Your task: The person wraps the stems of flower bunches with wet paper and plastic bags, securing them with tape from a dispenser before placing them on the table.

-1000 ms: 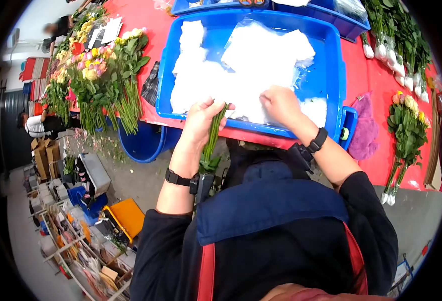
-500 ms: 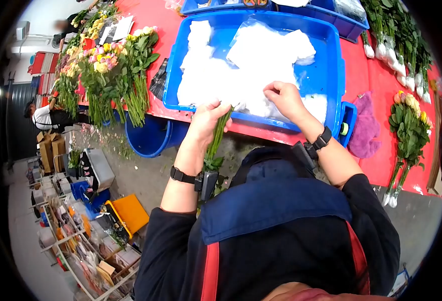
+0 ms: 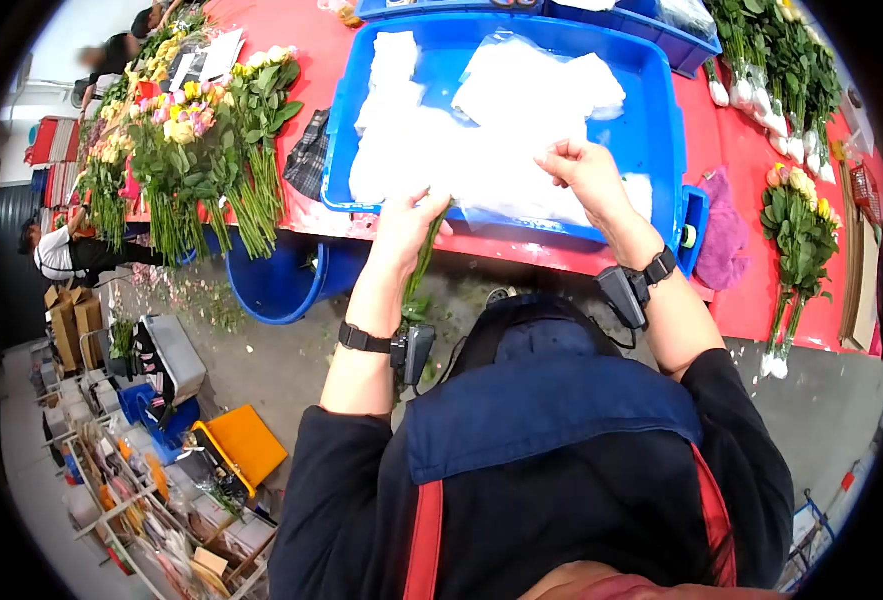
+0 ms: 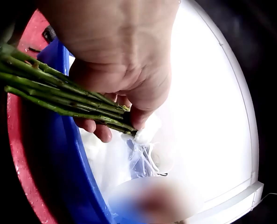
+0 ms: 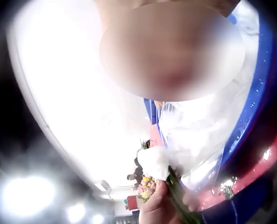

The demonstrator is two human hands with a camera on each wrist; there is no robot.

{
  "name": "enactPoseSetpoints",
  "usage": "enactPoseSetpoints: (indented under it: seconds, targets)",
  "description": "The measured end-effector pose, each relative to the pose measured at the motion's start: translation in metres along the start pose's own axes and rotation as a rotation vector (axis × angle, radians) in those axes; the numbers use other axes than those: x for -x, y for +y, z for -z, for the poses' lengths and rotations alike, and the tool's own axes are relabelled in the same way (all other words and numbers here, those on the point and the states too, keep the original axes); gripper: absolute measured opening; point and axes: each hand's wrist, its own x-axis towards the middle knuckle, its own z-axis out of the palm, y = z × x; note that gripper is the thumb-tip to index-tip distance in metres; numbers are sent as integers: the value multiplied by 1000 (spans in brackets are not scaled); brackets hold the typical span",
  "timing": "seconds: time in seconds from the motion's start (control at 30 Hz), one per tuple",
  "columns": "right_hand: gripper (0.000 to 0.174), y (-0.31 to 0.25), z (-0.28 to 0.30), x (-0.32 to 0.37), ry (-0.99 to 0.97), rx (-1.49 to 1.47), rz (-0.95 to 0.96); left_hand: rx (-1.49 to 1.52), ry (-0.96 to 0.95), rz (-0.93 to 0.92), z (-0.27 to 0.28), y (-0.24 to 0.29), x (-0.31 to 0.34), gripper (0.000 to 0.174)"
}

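My left hand (image 3: pixel 403 235) grips a bundle of green stems (image 3: pixel 421 268) at the near edge of a blue tray (image 3: pixel 683 130). White, fluffy material (image 4: pixel 148 129) covers the stem ends (image 4: pixel 64 95) by the thumb in the left wrist view. From the right wrist camera, the same white wad (image 5: pixel 153 162) shows on top of the stems. White material and clear plastic (image 3: pixel 506 110) lie in the tray. Over its right part is my right hand (image 3: pixel 593 185), fingers bent and fingertips close together. Whether they pinch something cannot be told; a blurred patch hides much of that hand.
Flower bunches (image 3: pixel 186 150) lie on the red table (image 3: pixel 326 45) at left, above a blue bucket (image 3: pixel 276 285). On the right are a purple cloth (image 3: pixel 723 235), a rose bunch (image 3: pixel 799 235) and more wrapped stems (image 3: pixel 796 90). Blue crates (image 3: pixel 651 35) stand behind the tray.
My right hand has lifted from low over the white material and shifted slightly right, away from my left hand. My left hand still holds the stems. The head view has shifted a little.
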Motion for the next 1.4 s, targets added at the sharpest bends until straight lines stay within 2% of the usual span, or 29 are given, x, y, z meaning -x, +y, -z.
enactPoseSetpoints:
  seconds: [0.17,0.3,0.37,0.47,0.57,0.67,0.7,0.73,0.8,0.9,0.93,1.0,1.1,1.2,1.23,1.27,1.3,1.33,1.37,1.4]
  targets:
    - [17,-19,-15,9,-21,99,131,-45,49,-203,5,16,31,18]
    - [14,-30,-40,26,-131,128,168,117,-188,-133,-3,30,37,19]
    - [15,-31,-48,34,-123,282,188,160,-240,-75,-5,29,27,19]
    - [15,-27,-44,36,-135,310,245,186,-262,-68,-8,23,23,18]
    - [14,-26,-38,34,-61,136,150,174,-282,-79,-6,14,25,18]
    - [14,-31,-46,39,-52,582,437,195,-308,-74,-6,15,38,19]
    - [14,-27,-50,43,-105,665,536,240,-318,-62,-8,20,47,20]
    - [16,-19,-60,48,-269,384,450,285,-325,-52,-9,22,52,22]
    - [17,-17,-66,55,-291,293,350,270,-308,-57,-5,13,46,21]
    - [18,-12,-49,41,-172,242,11,200,-244,-90,-2,6,47,21]
    - [15,-12,-42,35,-118,25,-41,171,-219,-101,-3,2,49,20]
    - [13,-30,-44,33,-149,-174,-12,-106,-93,-221,-9,-5,50,21]
    - [14,-48,-73,55,-262,220,342,-490,103,-434,-18,-6,53,26]
    - [8,-34,-86,72,-343,616,804,-693,248,-802,-7,-16,36,21]
    - [7,-30,-91,81,-332,595,790,-624,197,-534,-2,-9,37,19]
    - [6,-26,-95,91,-320,573,775,-369,62,-207,4,14,45,18]
    - [10,-16,-95,98,-318,535,640,-171,-58,-194,18,18,38,17]
    - [12,-4,-97,95,-337,379,468,26,-176,-179,28,21,32,17]
    - [14,7,-102,93,-354,221,295,184,-94,-201,26,26,39,18]
    - [17,15,-106,91,-365,62,124,228,-129,-188,27,29,39,19]
